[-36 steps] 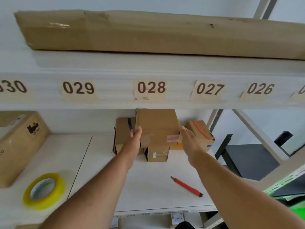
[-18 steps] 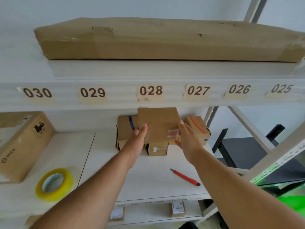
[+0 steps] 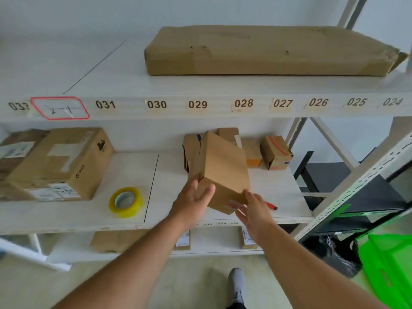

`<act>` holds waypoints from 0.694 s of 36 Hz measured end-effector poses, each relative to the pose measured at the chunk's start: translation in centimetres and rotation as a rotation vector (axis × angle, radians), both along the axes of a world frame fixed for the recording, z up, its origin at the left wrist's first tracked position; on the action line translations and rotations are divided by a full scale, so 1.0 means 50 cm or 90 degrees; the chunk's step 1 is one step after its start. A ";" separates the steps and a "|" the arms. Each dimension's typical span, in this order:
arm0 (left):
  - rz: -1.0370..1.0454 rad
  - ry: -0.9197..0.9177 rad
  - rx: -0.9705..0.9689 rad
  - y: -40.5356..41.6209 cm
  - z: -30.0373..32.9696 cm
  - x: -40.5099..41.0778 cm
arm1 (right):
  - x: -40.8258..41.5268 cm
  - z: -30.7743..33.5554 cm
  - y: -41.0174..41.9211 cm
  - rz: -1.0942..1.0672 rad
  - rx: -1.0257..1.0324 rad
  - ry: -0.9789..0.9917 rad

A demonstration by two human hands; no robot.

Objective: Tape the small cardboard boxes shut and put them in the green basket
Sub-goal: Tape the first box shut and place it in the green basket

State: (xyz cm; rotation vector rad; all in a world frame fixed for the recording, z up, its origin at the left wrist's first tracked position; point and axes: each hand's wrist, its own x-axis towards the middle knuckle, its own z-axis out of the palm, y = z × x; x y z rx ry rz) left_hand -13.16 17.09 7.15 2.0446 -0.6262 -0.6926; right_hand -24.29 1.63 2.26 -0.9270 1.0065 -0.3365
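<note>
A plain small cardboard box hangs tilted above the middle shelf, held between both hands. My left hand grips its lower left edge, thumb on the front face. At the near right corner, by a red-printed label, my right hand holds it. More small boxes stand at the back: one with red marks, one with an orange side, and one with a blue stripe. A yellow tape roll lies to the left. The green basket sits on the floor at the lower right.
A red cutter lies on the shelf just right of my right hand. A large taped carton fills the shelf's left part. A long flat carton lies on the upper shelf. A black bag sits by the basket.
The box has come off the pile at the back, forward and down toward the shelf's front edge, and now tilts. My view has dropped and shifted, bringing the basket into sight.
</note>
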 end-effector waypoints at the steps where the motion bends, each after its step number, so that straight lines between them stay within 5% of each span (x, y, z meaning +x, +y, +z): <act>1: -0.009 -0.032 0.011 0.012 -0.006 -0.003 | -0.005 -0.005 0.015 -0.007 0.030 -0.016; 12: -0.132 -0.260 0.120 0.029 -0.082 -0.006 | 0.006 -0.151 0.086 -0.027 0.234 0.026; 25: -0.247 -0.334 0.195 -0.001 -0.241 0.027 | 0.063 -0.270 0.045 0.139 0.192 0.114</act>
